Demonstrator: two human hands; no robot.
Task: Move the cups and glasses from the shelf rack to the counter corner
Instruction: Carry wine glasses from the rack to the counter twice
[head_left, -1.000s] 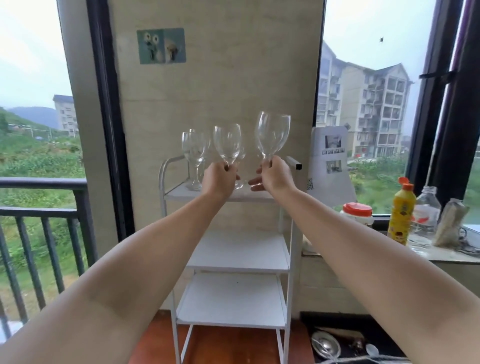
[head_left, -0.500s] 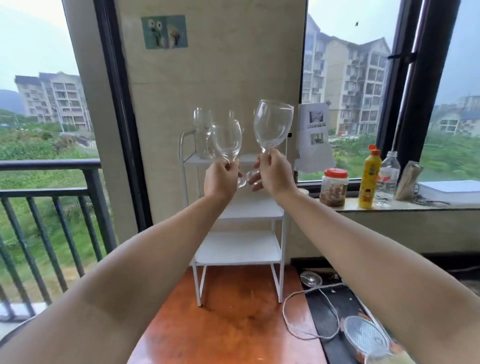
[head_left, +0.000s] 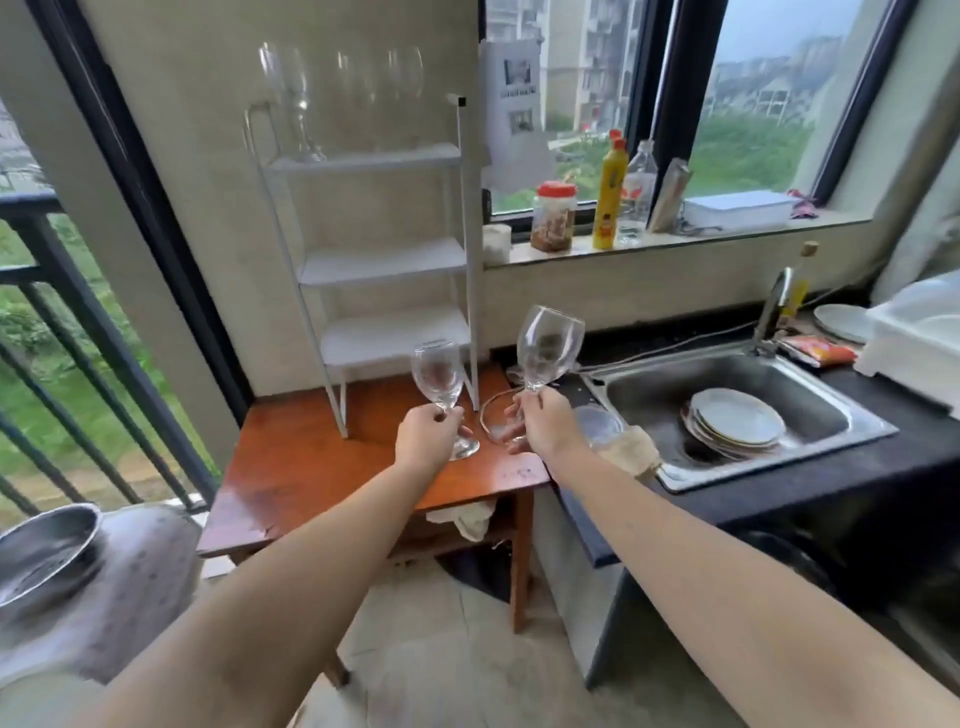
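Observation:
My left hand (head_left: 427, 439) grips the stem of a small clear wine glass (head_left: 437, 373), held upright low over the orange-brown table (head_left: 291, 467). My right hand (head_left: 545, 427) grips the stem of a larger wine glass (head_left: 548, 345), upright above the table's right edge. The white shelf rack (head_left: 384, 260) stands at the back of the table. On its top shelf a clear stemmed glass (head_left: 293, 104) stands at the left, with blurred glass shapes beside it. The lower shelves hold nothing.
A steel sink (head_left: 727, 410) with stacked plates (head_left: 737, 423) lies right of the table in a dark counter (head_left: 779, 483). A jar (head_left: 555, 215), yellow bottle (head_left: 609, 192) and clear bottle (head_left: 636, 192) stand on the window sill. A cable loop (head_left: 488, 410) lies on the table. A metal bowl (head_left: 41, 551) sits lower left.
Both hands have carried their glasses down from the rack's top shelf to just above the table. The view has tilted downward, bringing the sink and counter into sight.

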